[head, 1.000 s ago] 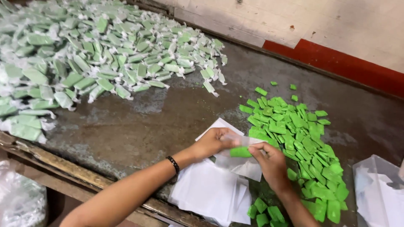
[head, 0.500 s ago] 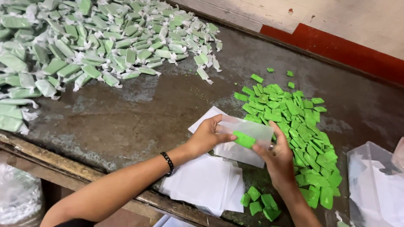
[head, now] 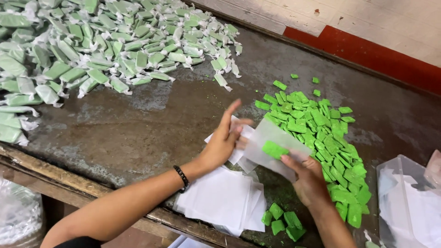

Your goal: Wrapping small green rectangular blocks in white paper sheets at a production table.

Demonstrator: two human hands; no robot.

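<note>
Right hand (head: 308,177) grips a wrapper (head: 268,138) bearing a green piece (head: 274,149); left hand (head: 223,140), fingers spread, touches the wrapper's edge above the tabletop (head: 151,124)

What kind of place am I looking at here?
Probably a small hand-wrapping workshop: a heap of bare green blocks, a pile of wrapped green pieces, and white paper sheets on a worn dark workbench.

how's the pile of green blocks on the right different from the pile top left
The green blocks on the right are bare and bright green, while the wrapped pieces top left sit in whitish translucent paper with twisted ends and look paler. The bare pile is smaller and lies beside the right hand; the wrapped pile is larger and spreads out far from both hands. Both lie loose on the same dark worktop and look like similar small blocks.
</note>
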